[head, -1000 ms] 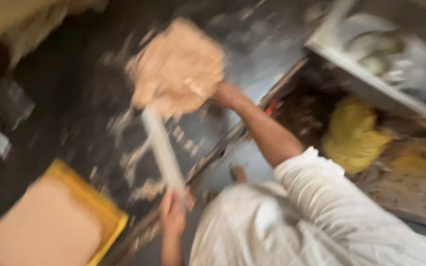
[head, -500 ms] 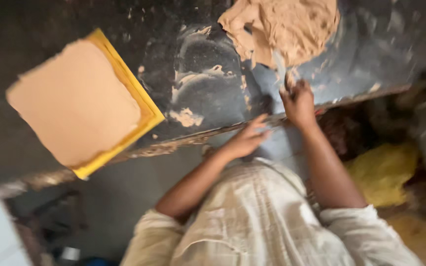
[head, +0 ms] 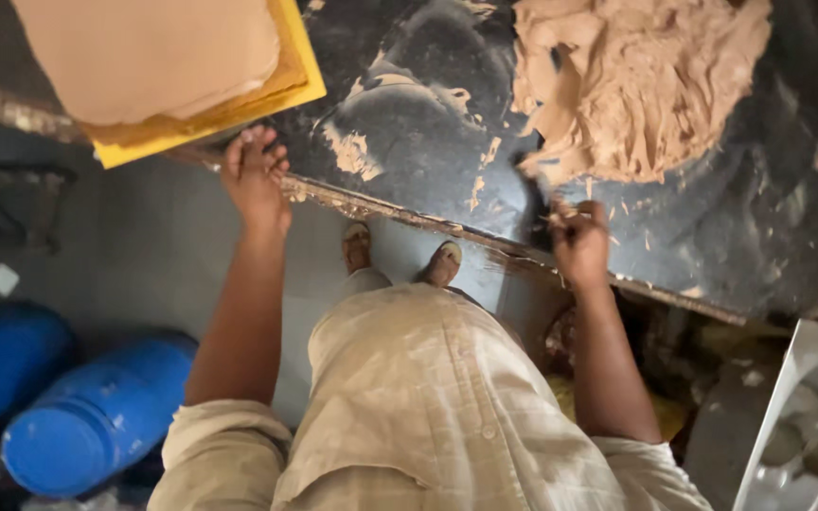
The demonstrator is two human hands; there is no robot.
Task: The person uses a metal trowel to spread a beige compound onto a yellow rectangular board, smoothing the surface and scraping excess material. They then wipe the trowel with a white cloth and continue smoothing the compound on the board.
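A big heap of tan dough (head: 636, 85) lies on the black, smeared table (head: 428, 142) at the upper right. My right hand (head: 579, 241) is at the heap's lower left edge, fingers closed around a small scraper-like tool that is blurred. My left hand (head: 253, 180) grips the table's front edge just under a yellow tray (head: 300, 66). The tray carries a flat tan slab (head: 144, 47). Dough smears and crumbs cover the table between my hands.
Two blue plastic drums (head: 97, 416) lie on the floor at the lower left. A white tub (head: 807, 416) stands at the lower right. My sandalled feet (head: 442, 265) are on the grey floor beneath the table edge.
The view has swung about. My left hand has moved left along the table edge to just under the yellow tray. My right hand has stayed at the dough heap's edge.
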